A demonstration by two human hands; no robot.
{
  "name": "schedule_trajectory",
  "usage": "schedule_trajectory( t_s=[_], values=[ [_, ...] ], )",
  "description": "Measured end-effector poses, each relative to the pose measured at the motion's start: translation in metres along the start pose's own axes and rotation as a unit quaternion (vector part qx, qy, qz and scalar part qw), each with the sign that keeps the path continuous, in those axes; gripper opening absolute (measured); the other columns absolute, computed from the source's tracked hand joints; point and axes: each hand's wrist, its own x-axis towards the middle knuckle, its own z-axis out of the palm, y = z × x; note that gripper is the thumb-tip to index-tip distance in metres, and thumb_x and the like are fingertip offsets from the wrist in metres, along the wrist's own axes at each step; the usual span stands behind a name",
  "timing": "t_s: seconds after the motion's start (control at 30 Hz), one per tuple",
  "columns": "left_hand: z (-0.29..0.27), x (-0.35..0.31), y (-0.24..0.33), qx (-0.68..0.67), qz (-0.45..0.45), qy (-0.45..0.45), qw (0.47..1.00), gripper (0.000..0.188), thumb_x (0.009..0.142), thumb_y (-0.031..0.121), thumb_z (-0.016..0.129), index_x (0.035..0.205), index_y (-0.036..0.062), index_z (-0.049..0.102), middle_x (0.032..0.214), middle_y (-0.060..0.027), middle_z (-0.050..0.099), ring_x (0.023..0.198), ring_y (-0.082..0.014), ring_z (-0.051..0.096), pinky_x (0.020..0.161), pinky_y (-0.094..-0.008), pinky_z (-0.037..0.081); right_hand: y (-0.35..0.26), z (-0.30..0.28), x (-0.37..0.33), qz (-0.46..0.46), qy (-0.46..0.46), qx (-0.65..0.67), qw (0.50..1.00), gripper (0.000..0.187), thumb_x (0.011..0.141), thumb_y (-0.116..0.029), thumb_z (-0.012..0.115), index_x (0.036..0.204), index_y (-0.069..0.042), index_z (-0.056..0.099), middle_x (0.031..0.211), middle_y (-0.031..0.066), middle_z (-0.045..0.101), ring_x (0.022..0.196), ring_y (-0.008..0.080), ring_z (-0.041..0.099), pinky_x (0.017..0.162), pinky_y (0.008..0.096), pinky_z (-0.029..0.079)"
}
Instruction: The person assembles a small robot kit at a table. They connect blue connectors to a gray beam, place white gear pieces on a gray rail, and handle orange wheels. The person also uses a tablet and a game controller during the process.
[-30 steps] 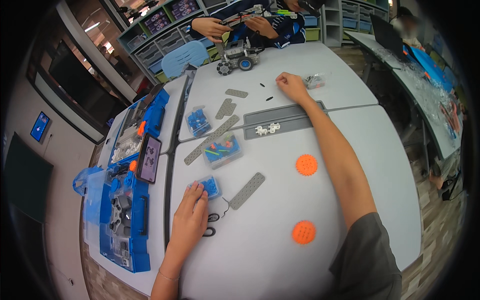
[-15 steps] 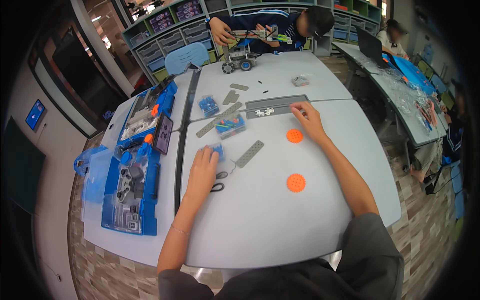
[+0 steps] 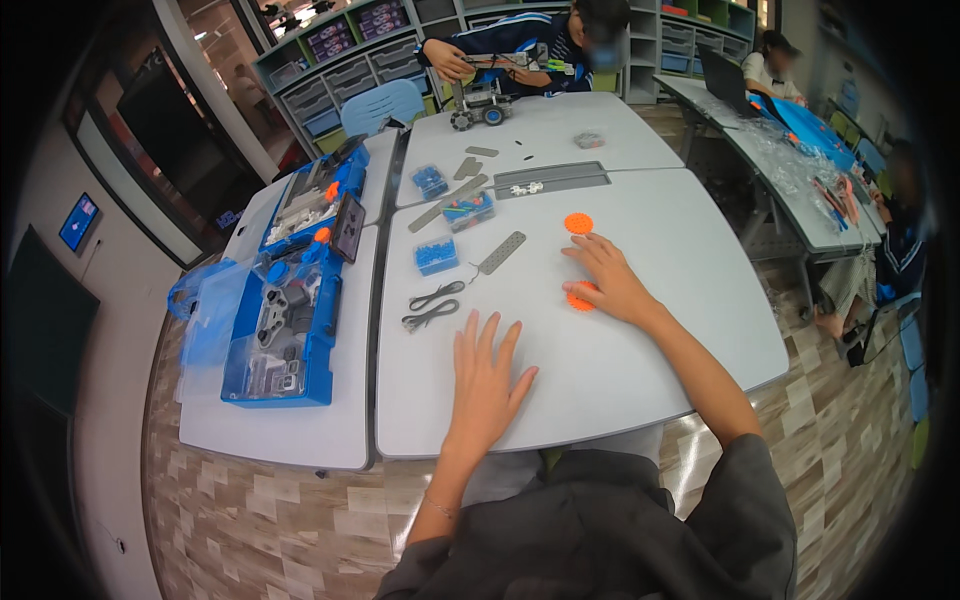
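Note:
My left hand [image 3: 485, 385] hovers over or rests on the near part of the white table [image 3: 620, 360], its fingers spread and nothing in them. My right hand [image 3: 610, 278] has its fingers stretched out and partly covers the nearer orange gear [image 3: 579, 303]. I cannot tell whether it touches that gear. Just beyond its fingertips lies the other orange gear [image 3: 578, 223]. Past my left hand are two dark coiled cables [image 3: 432, 312], a clear box of blue pegs [image 3: 436, 257] and a grey perforated plate [image 3: 502, 253].
A box of coloured pegs [image 3: 468, 210], another blue-filled box [image 3: 429, 181] and white parts [image 3: 526, 188] in a grey table recess lie farther off. Left stands a blue kit case [image 3: 325, 350] with a game controller [image 3: 280, 315]. Across the table a person holds a wheeled robot [image 3: 483, 108].
My left hand has drawn back toward me from the box of blue pegs, uncovering it and the cables. My right hand has come nearer, over the closer gear. The view has shifted.

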Motion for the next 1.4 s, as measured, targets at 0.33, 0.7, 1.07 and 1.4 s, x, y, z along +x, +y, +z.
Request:
schedule_trajectory(
  t_s=[0.33,0.7,1.07,1.4],
  values=[
    [0.033,-0.030,-0.008,0.024,-0.020,-0.011,0.999,0.057,0.103,0.039,0.060,0.149,0.0068,0.053,0.160,-0.0253,0.038,0.152,-0.0423,0.030,0.123,-0.0619,0.021,-0.005,-0.003,0.004,0.035,-0.113,-0.002,0.993,0.056,0.097,-0.044,0.066,0.143,-0.012,0.061,0.156,0.0153,0.051,0.149,0.0392,0.035,0.123,0.0504,0.027],
    [0.030,-0.029,-0.005,0.019,-0.036,-0.034,0.999,0.056,0.103,0.037,0.059,0.149,0.0062,0.053,0.160,-0.0254,0.039,0.152,-0.0428,0.030,0.124,-0.0584,0.018,0.008,-0.019,0.003,-0.026,-0.141,0.007,0.990,0.070,0.089,-0.052,0.074,0.140,-0.006,0.062,0.156,0.0156,0.050,0.148,0.0366,0.038,0.122,0.0492,0.029],
    [-0.047,-0.043,-0.050,-0.147,-0.030,0.021,0.988,0.031,0.096,0.018,0.070,0.124,0.0035,0.070,0.139,-0.0150,0.064,0.137,-0.0347,0.053,0.115,-0.0449,0.041,0.008,-0.011,0.008,0.058,-0.013,0.083,0.995,0.050,0.093,-0.019,0.075,0.137,-0.002,0.059,0.144,0.0176,0.057,0.138,0.0320,0.050,0.114,0.0425,0.043],
    [-0.212,-0.014,-0.258,0.226,-0.210,0.163,0.937,0.030,0.095,0.021,0.069,0.115,-0.0004,0.071,0.116,-0.0188,0.071,0.108,-0.0384,0.067,0.092,-0.0456,0.054,0.004,-0.011,0.010,0.089,0.051,0.140,0.985,0.044,0.097,-0.016,0.068,0.139,-0.005,0.058,0.149,0.0147,0.050,0.135,0.0312,0.051,0.106,0.0409,0.048]
  ],
)
